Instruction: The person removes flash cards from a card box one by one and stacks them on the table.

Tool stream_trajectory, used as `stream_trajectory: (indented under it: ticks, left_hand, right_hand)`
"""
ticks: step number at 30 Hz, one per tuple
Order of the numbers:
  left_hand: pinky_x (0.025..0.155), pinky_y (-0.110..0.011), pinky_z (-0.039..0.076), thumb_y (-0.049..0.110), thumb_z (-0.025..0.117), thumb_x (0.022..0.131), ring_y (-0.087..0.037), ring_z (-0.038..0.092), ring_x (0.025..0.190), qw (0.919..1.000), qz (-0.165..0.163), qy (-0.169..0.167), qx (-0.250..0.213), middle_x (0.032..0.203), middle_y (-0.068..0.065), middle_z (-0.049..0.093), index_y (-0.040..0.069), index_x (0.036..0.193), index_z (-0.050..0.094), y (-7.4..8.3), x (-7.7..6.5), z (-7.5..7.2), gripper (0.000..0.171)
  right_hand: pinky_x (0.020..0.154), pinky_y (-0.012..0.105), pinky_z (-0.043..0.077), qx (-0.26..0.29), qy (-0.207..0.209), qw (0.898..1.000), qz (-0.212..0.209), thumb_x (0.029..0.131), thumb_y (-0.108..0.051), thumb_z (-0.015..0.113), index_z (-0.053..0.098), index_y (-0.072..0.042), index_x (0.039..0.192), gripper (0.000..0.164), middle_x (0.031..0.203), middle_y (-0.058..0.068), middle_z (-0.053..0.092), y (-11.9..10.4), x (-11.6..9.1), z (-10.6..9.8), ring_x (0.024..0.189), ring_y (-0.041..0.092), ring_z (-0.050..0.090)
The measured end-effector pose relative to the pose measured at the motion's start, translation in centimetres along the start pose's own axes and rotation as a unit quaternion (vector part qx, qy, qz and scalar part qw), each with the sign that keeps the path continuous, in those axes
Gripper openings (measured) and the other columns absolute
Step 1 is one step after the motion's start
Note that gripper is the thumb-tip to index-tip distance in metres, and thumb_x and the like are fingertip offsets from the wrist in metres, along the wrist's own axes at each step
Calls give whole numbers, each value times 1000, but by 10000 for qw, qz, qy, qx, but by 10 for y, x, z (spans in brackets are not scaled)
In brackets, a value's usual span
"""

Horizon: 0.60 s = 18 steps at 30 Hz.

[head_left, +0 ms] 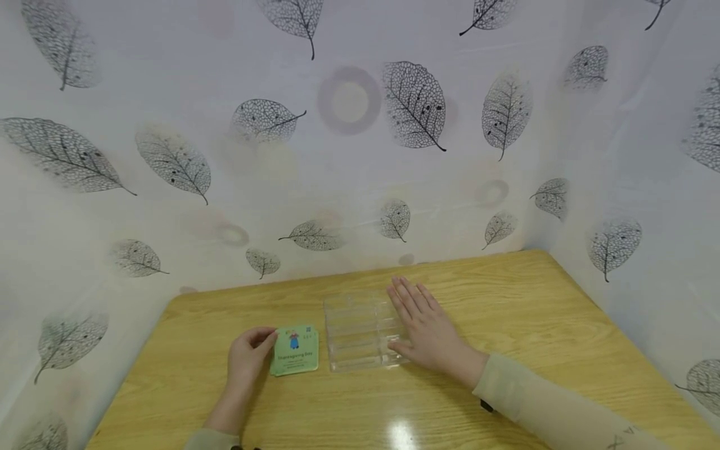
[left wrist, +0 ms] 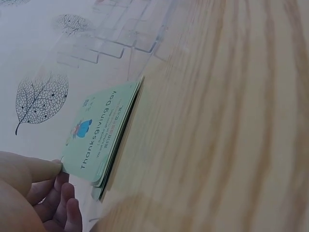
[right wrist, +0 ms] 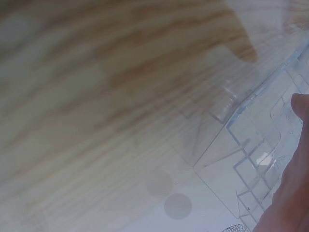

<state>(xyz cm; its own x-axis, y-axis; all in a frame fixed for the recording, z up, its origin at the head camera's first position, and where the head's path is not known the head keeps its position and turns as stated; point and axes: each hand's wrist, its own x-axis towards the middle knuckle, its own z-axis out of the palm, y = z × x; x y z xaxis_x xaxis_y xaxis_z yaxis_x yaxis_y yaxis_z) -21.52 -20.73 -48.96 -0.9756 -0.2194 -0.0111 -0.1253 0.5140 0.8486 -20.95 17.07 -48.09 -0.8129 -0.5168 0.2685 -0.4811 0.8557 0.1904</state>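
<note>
A small stack of green cards (head_left: 295, 364) lies on the table, its top card printed "Thanksgiving Day" with a little figure. My left hand (head_left: 246, 358) pinches the top card at its upper left corner; in the left wrist view the thumb (left wrist: 46, 170) presses on that corner, with the other fingers curled beneath. To the right of the cards sits a clear plastic divided box (head_left: 353, 331). My right hand (head_left: 429, 332) rests with straight fingers over the box's right side, thumb spread toward its middle. In the right wrist view only part of this hand (right wrist: 289, 188) shows.
The wooden table (head_left: 484, 300) has a glossy surface that reflects light near its front. A pale curtain (head_left: 360, 175) printed with leaf skeletons hangs behind the table and along both sides.
</note>
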Motion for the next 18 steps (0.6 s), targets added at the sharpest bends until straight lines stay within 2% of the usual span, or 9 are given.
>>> stream_trajectory:
  ticks: [9, 18]
  left_hand:
    - [74, -15, 49, 12, 70, 102, -13, 63, 94, 9999, 16, -71, 107, 116, -21, 75, -4, 118, 74, 0, 4, -1, 23]
    - [75, -15, 49, 11, 70, 101, -10, 62, 92, 9996, 41, -131, 235, 116, -21, 76, -3, 117, 75, -4, 9, -1, 22]
  right_hand:
    - [135, 53, 17, -93, 43, 9999, 11, 97, -73, 56, 16, -2, 169, 109, 179, 18, 10, 1, -2, 2, 166, 35, 15]
    - [135, 52, 18, -174, 81, 9998, 1, 97, -73, 56, 16, -2, 169, 109, 179, 18, 9, 1, -2, 2, 166, 34, 15]
